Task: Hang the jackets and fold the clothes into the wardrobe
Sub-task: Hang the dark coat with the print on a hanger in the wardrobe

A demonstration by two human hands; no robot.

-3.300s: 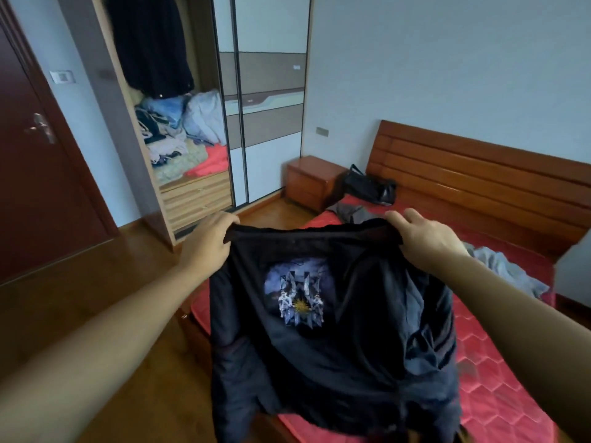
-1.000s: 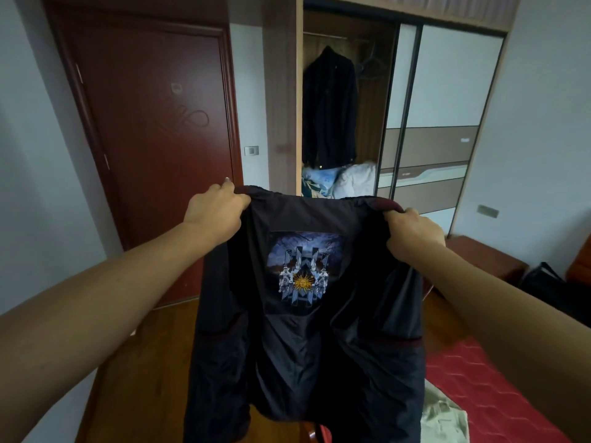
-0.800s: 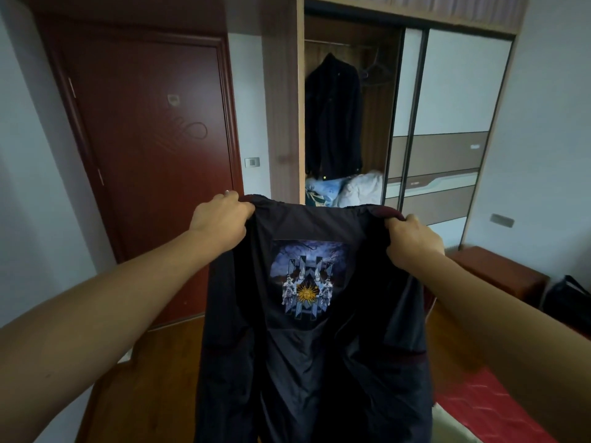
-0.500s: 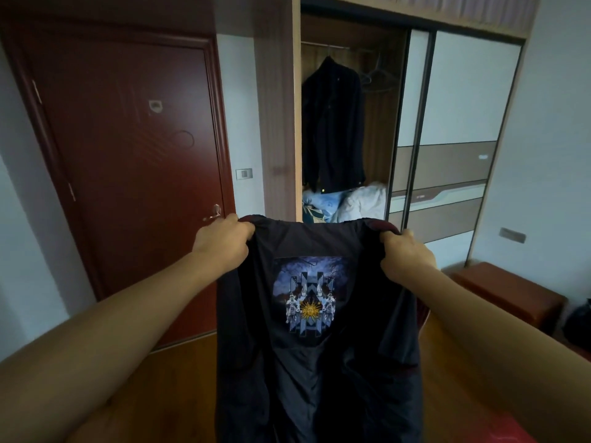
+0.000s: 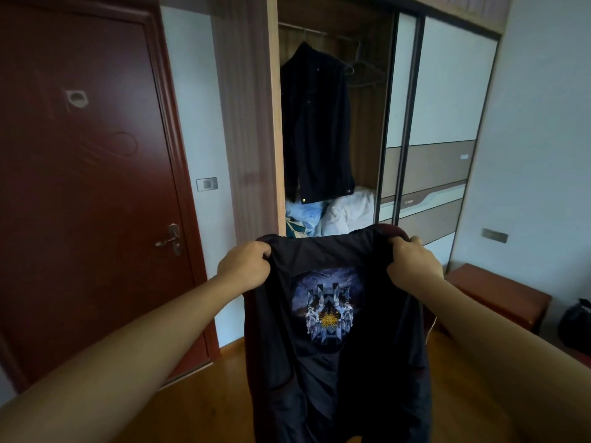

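I hold a dark jacket [image 5: 335,362] spread open in front of me, its lining with a blue printed patch facing me. My left hand [image 5: 244,266] grips its left shoulder and my right hand [image 5: 412,265] grips its right shoulder. Straight ahead stands the open wardrobe [image 5: 252,123]. Inside, another dark jacket [image 5: 315,129] hangs from the rail [image 5: 300,28]. Empty hangers [image 5: 361,63] hang to its right. Below it lies a pile of unfolded clothes [image 5: 335,212] in pale blue and white.
A dark red door [image 5: 80,187] with a handle stands shut at the left. The wardrobe's sliding door [image 5: 444,123] covers its right half. A wooden nightstand [image 5: 499,295] sits at the right, with a black bag [image 5: 575,324] beyond it. The floor is wood.
I have turned from the bed and come closer to the wardrobe, the view tilting up. The jacket now sits lower in view. Both hands keep the same grip on its shoulders.
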